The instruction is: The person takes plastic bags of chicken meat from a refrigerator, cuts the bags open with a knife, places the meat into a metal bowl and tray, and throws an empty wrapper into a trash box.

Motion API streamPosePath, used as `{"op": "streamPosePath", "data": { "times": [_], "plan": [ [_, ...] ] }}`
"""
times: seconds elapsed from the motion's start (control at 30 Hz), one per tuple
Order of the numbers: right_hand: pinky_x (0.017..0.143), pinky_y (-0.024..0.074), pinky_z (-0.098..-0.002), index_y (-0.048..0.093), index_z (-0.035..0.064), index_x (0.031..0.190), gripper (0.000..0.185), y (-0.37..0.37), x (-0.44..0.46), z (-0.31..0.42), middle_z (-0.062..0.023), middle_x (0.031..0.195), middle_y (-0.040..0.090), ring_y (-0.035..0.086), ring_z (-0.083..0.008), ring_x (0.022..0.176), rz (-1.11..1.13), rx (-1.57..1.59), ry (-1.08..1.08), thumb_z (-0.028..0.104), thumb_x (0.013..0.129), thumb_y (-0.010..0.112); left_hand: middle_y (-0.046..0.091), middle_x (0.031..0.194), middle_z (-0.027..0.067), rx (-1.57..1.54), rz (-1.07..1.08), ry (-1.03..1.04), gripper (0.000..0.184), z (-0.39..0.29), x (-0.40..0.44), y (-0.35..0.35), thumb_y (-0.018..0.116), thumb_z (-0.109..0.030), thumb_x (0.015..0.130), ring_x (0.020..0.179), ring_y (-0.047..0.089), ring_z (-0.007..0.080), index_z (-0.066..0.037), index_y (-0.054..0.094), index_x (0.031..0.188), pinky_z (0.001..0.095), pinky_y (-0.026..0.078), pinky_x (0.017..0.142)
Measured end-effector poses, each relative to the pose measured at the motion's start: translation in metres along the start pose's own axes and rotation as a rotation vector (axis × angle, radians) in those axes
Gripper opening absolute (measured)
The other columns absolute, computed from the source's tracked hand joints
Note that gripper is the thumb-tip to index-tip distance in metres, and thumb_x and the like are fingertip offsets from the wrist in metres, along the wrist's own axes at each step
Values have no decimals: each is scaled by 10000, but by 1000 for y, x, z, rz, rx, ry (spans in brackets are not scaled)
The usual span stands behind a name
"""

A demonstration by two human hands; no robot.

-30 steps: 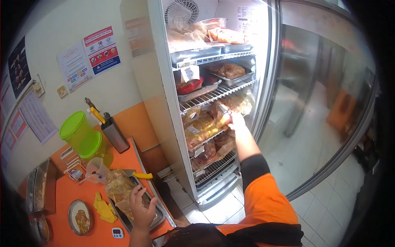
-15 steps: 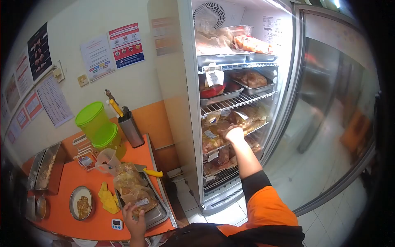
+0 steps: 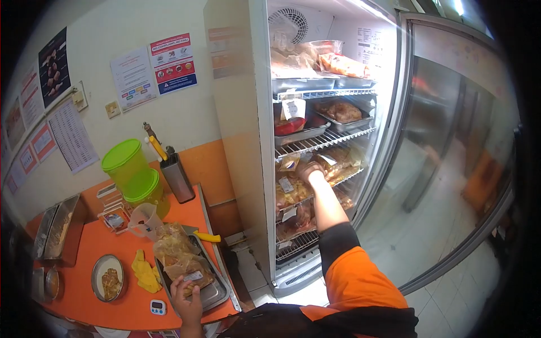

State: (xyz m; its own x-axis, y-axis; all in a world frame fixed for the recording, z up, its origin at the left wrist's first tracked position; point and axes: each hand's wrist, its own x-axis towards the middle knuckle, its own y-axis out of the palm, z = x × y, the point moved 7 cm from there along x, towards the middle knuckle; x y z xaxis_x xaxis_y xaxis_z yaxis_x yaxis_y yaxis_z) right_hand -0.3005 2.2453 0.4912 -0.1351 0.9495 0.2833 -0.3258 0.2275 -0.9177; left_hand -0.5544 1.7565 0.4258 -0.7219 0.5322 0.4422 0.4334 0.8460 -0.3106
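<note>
My right hand (image 3: 311, 170) reaches into the fridge onto the third shelf, among bagged pieces of meat (image 3: 293, 191); its fingers are hidden against the bags. A labelled bag (image 3: 338, 160) lies just right of it. Over the orange counter, my left hand (image 3: 186, 296) touches the near end of a labelled plastic bag of food (image 3: 197, 276), its fingers bent and apart. That bag and another bag (image 3: 172, 242) lie in a metal tray (image 3: 217, 294). A yellow-handled knife (image 3: 207, 237) rests at the tray's far edge.
Left of the tray are a yellow cloth (image 3: 145, 272), a bowl with food (image 3: 110, 278) and a timer (image 3: 158, 307). Green tubs (image 3: 123, 160), a clear jug (image 3: 145, 221) and a knife block (image 3: 177, 179) stand behind. The glass fridge door (image 3: 439, 146) is open at right.
My right hand has moved left along the third shelf, away from the bag it touched at right. My left hand has come down to the near bag. The view has turned left.
</note>
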Motion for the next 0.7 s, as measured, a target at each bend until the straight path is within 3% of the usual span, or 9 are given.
{"op": "streamPosePath", "data": {
  "times": [0.03,0.13,0.17,0.2,0.27,0.33,0.4,0.57,0.7],
  "plan": [
    [877,422,-377,613,91,1065,640,-14,-9,-9,-168,1055,604,562,-302,1022,-199,97,65,561,633,650,498,1080,155,25,6,38,188,-2,2,-1,629,-88,735,1006,513,278,11,583,887,356,415,855],
    [797,463,-356,639,82,971,573,-39,-21,-16,-145,941,631,598,-280,917,-184,113,98,532,618,663,501,1076,155,76,25,129,192,-6,8,-6,628,-87,738,991,521,274,12,585,896,348,419,847],
    [740,484,-349,652,77,853,434,-90,-60,19,-118,882,643,618,-247,814,-150,-130,-52,462,653,656,500,1078,154,71,22,146,195,-6,10,-8,628,-86,737,986,522,274,13,586,900,347,418,848],
    [602,480,-349,632,110,746,219,-100,-78,21,-31,728,616,596,-206,689,-641,-9,-418,289,622,655,500,1079,154,67,18,163,198,-7,13,-11,627,-85,737,981,523,273,14,587,903,347,417,848],
    [608,479,-279,660,118,847,240,-111,-106,-7,-51,815,653,615,-186,660,-644,952,-390,256,651,667,506,1079,156,62,23,166,197,-6,14,-16,627,-81,736,988,522,277,14,589,904,349,414,854],
    [653,447,-324,672,121,866,330,-133,-129,-13,-46,804,656,617,-181,686,-554,598,-170,327,610,705,515,1077,157,65,34,169,195,-3,16,-20,627,-78,735,997,520,281,13,591,903,351,412,859],
    [680,353,-340,671,135,842,384,-153,-156,-4,-26,662,613,563,-219,625,-597,316,-266,374,548,735,526,1074,158,86,55,166,190,7,17,-26,629,-77,734,1009,518,285,9,594,900,353,410,865],
    [643,274,-328,544,115,593,288,-168,-208,40,-19,530,488,429,-214,507,-506,230,-649,256,520,784,553,1062,150,10,95,105,176,16,22,-26,638,-122,742,991,534,299,-7,615,874,363,422,851],
    [640,285,-341,459,133,548,347,-136,-244,92,-13,531,418,421,-209,493,-426,311,-895,244,496,784,573,1070,146,79,230,157,205,17,22,-15,636,-179,770,1003,535,284,-19,629,898,346,425,849]
  ]
}}
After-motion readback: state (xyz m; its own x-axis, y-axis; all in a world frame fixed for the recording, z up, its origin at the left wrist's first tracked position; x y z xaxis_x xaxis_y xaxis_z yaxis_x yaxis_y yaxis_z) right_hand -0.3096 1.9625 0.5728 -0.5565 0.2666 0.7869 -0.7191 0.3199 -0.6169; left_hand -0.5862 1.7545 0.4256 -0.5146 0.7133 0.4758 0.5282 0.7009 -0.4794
